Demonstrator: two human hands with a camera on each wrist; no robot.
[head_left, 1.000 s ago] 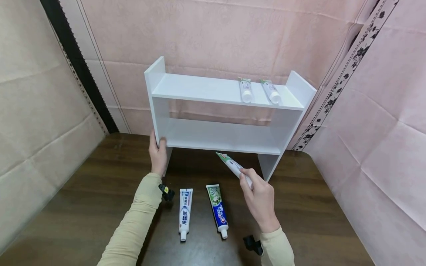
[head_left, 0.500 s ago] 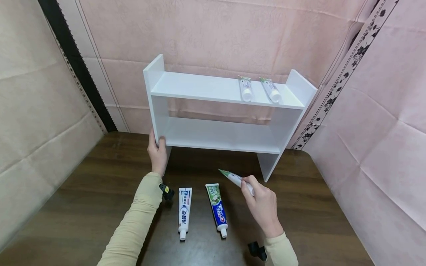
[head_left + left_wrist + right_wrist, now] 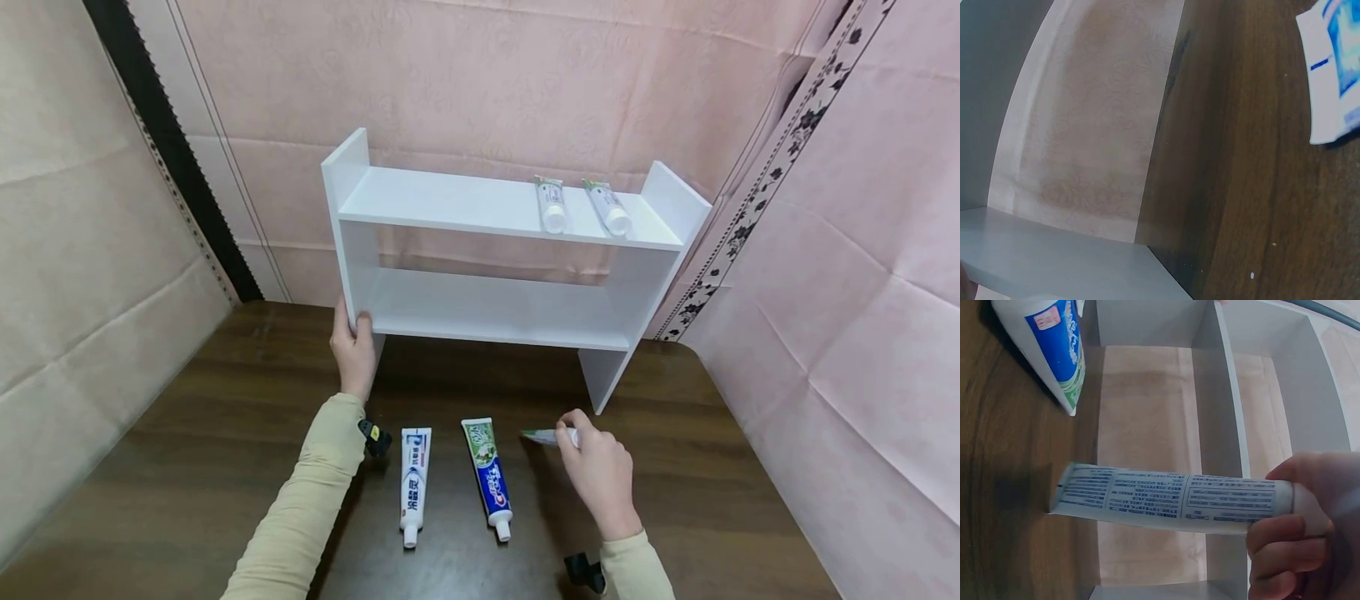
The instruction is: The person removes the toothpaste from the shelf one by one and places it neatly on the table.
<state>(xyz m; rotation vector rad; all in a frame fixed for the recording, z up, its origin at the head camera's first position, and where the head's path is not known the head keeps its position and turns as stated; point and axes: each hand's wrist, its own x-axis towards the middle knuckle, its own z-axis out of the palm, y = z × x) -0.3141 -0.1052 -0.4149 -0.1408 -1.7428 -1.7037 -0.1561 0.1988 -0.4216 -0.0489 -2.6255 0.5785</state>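
My left hand [image 3: 354, 354] grips the left side panel of a white two-tier shelf [image 3: 480, 308], thumb in front and fingers behind the edge. Low over the table, right of the other tubes, my right hand [image 3: 600, 479] holds a toothpaste tube [image 3: 1166, 497] by its cap end. Its printed back faces the right wrist camera, and the flat end points left. On the table lie a white-and-blue toothpaste tube [image 3: 414, 487] and a green-and-blue toothpaste tube [image 3: 489, 479], caps toward me. Two more toothpaste tubes, one white [image 3: 551, 207] and another [image 3: 607, 208], lie on the top tier's right part.
The shelf stands on a dark wooden table [image 3: 712, 467], close to the pink cloth backdrop [image 3: 510, 83]. Cloth walls rise on the left [image 3: 90, 250] and right [image 3: 862, 267]. Small black wrist cameras sit by both sleeves.
My right hand has moved down and toward me with its toothpaste tube, away from the shelf, and the tube has turned nearly level. The left hand keeps its grip on the shelf.
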